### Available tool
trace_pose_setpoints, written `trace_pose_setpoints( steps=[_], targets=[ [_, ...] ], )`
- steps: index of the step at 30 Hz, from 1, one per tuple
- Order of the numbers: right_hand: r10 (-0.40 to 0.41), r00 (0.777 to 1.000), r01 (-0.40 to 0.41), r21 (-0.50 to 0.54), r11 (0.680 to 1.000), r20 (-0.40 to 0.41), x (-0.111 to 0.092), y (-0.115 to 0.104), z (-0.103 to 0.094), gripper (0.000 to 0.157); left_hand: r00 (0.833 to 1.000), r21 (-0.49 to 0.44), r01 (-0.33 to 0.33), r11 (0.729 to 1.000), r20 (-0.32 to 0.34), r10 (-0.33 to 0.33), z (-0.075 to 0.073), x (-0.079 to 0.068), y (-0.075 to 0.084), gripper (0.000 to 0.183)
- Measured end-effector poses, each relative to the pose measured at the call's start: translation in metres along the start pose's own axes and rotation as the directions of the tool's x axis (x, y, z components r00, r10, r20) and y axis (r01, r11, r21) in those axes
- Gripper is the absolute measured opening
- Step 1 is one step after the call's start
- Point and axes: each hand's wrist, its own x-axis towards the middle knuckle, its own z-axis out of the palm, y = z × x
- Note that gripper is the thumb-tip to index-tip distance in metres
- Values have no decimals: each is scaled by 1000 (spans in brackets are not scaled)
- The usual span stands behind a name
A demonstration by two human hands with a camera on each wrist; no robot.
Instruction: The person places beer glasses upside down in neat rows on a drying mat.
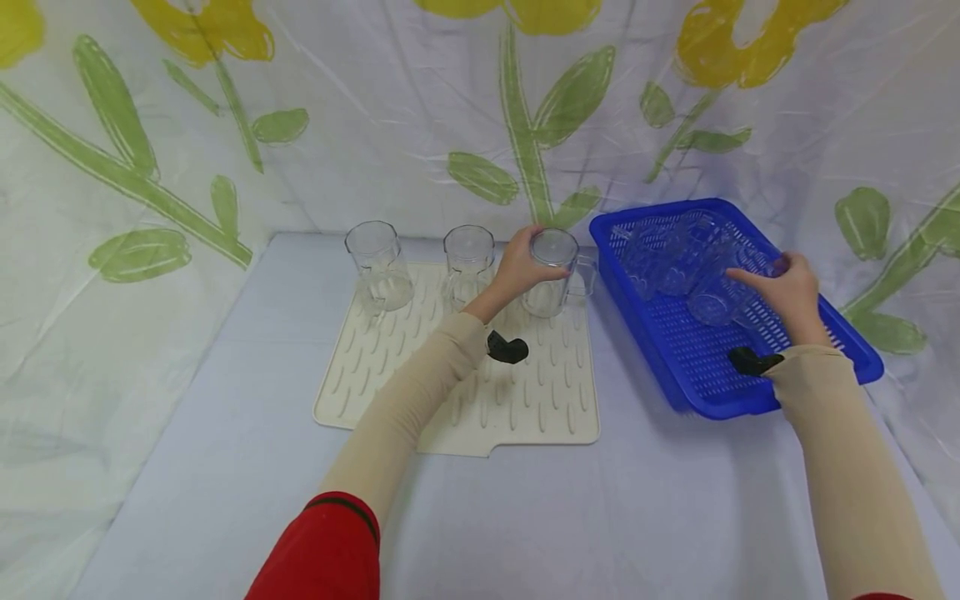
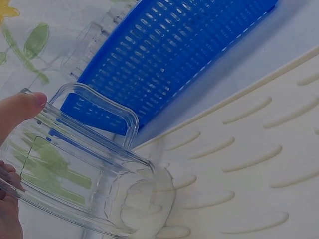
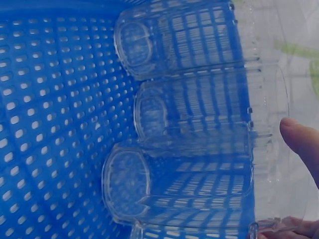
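At the mat's back right, my left hand (image 1: pixel 516 273) grips a clear glass mug (image 1: pixel 546 292) round its upper part. Its handle (image 2: pixel 107 102) points right toward the basket, and its base meets the ribbed cream mat (image 1: pixel 540 421). Inside the blue basket (image 1: pixel 651 360), my right hand (image 1: pixel 795 296) holds the nearest glass mug (image 1: pixel 712 307) near the rim, thumb (image 3: pixel 299 142) on one side and fingertips on the other. More clear mugs (image 3: pixel 199 37) stand behind that one in the basket; their outlines overlap.
Two other glass mugs (image 1: pixel 384 271) (image 1: pixel 468 250) stand along the mat's back edge, left of my left hand. A pale cloth covers the table (image 1: pixel 600 517). Behind it hangs a flower-printed sheet (image 1: pixel 360 125). The basket's raised rim lies close beside the mat.
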Motion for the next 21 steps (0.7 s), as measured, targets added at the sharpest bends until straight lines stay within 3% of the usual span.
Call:
trace_pose_setpoints(
  steps=[3, 6, 13, 21],
  targets=[
    [-6, 1000, 6, -1, 1000, -18, 25, 31, 4, 109, 1000, 1, -2, 1000, 0, 2, 0, 0, 1, 81],
    [-20, 999, 20, 2, 1000, -36, 37, 46, 7, 109, 1000, 5, -9, 1000, 0, 9, 0, 0, 1, 81],
    [-7, 996, 5, -27, 1000, -88, 41, 49, 11, 110, 1000, 10, -7, 1000, 11, 6, -1, 1, 3, 80],
    [-6, 997, 5, -15, 1000, -83, 46, 51, 11, 108, 1000, 12, 1, 1000, 10, -1, -1, 0, 3, 81]
  ],
)
